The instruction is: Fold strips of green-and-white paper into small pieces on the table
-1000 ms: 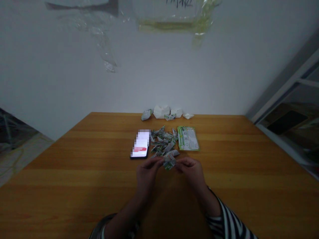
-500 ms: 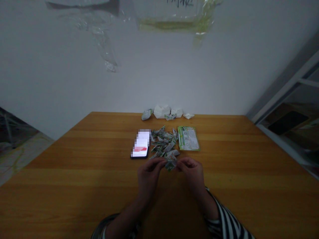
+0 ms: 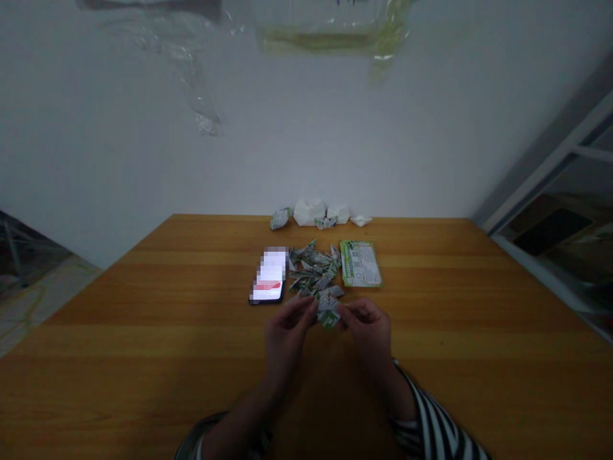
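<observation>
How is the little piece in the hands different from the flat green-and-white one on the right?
The held piece is pinched between the left hand and right hand; the flat piece lies on the table, untouched.
The held piece is smaller than the flat piece.
The held piece looks creased; the flat piece looks like a neat rectangle.
Both show green and whitish printing.

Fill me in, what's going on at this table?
A person's left hand and right hand pinch a small green-and-white printed piece from either side. Just beyond it lies a loose heap of similar pieces, with a lit phone to its left and a flat printed packet to its right. Crumpled white scraps sit at the table's far edge.
</observation>
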The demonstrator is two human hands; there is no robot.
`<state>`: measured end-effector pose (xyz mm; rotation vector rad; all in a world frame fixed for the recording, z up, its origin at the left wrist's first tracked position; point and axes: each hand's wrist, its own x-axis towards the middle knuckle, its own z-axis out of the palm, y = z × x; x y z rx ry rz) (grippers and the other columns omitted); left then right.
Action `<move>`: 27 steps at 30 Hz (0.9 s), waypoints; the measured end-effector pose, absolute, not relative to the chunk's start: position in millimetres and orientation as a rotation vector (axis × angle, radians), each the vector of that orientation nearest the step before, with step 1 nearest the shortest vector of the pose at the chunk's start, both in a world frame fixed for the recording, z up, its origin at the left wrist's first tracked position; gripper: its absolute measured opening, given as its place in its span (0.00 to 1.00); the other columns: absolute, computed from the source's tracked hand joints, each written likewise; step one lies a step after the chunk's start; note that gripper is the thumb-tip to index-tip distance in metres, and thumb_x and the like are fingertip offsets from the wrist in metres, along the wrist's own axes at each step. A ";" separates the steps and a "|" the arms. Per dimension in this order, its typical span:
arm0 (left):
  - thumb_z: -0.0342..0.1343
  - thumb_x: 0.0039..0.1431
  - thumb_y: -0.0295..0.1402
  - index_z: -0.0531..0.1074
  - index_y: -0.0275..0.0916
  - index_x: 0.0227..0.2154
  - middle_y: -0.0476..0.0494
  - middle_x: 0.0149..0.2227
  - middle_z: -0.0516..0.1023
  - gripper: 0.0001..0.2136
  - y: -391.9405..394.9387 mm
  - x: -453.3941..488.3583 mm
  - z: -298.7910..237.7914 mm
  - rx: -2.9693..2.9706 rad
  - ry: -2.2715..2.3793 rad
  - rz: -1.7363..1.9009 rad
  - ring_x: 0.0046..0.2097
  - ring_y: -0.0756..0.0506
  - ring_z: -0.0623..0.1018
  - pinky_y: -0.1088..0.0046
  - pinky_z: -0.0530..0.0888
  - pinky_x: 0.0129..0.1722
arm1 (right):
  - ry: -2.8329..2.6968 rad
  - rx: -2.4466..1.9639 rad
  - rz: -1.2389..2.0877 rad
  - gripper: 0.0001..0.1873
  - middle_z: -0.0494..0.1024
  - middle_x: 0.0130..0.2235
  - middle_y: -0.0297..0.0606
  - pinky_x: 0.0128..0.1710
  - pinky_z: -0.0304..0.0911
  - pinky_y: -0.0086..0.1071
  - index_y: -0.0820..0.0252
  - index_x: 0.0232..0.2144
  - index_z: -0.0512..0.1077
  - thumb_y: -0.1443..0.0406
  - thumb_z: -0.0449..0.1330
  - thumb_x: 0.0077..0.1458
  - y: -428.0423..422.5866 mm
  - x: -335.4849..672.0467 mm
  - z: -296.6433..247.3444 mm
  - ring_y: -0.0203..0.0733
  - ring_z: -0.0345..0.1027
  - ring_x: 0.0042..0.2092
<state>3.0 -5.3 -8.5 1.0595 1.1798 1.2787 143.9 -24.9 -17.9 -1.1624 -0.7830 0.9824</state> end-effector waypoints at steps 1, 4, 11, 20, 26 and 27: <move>0.65 0.48 0.37 0.80 0.36 0.35 0.43 0.36 0.84 0.12 -5.5 2.5 -8.3 1.072 1.170 1.248 0.36 0.43 0.83 0.68 0.81 0.37 | -0.792 -1.140 1.009 0.13 0.75 0.19 0.31 0.20 0.63 0.25 0.61 0.25 0.73 0.58 0.69 0.43 -24.7 144.3 -17.6 0.33 0.67 0.20; 0.63 0.50 0.38 0.81 0.38 0.36 0.45 0.36 0.84 0.12 -6.0 2.5 -7.9 1.081 1.158 1.195 0.36 0.43 0.83 0.68 0.82 0.35 | -0.858 -1.119 1.100 0.18 0.75 0.19 0.29 0.19 0.63 0.25 0.60 0.38 0.74 0.55 0.67 0.47 -22.4 147.0 -16.9 0.34 0.66 0.19; 0.62 0.52 0.31 0.82 0.40 0.31 0.47 0.32 0.84 0.05 -7.1 1.5 -5.8 1.319 1.189 1.234 0.33 0.44 0.83 0.70 0.81 0.36 | -1.021 -1.086 1.304 0.23 0.75 0.19 0.32 0.21 0.68 0.28 0.61 0.24 0.76 0.46 0.62 0.46 -13.4 158.3 -21.7 0.37 0.69 0.20; 0.60 0.53 0.31 0.70 0.40 0.54 0.49 0.26 0.82 0.24 -3.9 -1.1 -12.7 1.373 1.122 1.137 0.30 0.46 0.81 0.71 0.80 0.35 | -1.215 -1.157 1.066 0.19 0.69 0.19 0.29 0.19 0.57 0.23 0.60 0.28 0.73 0.50 0.56 0.56 -18.5 162.2 -25.1 0.32 0.62 0.19; 0.62 0.51 0.33 0.79 0.40 0.44 0.44 0.37 0.84 0.16 -3.5 -0.5 -21.8 1.310 1.125 1.094 0.35 0.42 0.83 0.64 0.81 0.38 | -1.279 -1.265 0.924 0.23 0.65 0.17 0.29 0.18 0.54 0.24 0.60 0.21 0.68 0.50 0.53 0.58 -22.1 160.4 -22.9 0.32 0.60 0.19; 0.62 0.51 0.33 0.79 0.40 0.43 0.44 0.37 0.84 0.15 -3.4 -0.5 -21.4 1.290 1.119 1.102 0.36 0.41 0.83 0.64 0.81 0.39 | -1.282 -1.271 0.912 0.23 0.65 0.17 0.29 0.18 0.54 0.24 0.60 0.20 0.67 0.50 0.53 0.58 -22.9 159.4 -22.6 0.32 0.60 0.19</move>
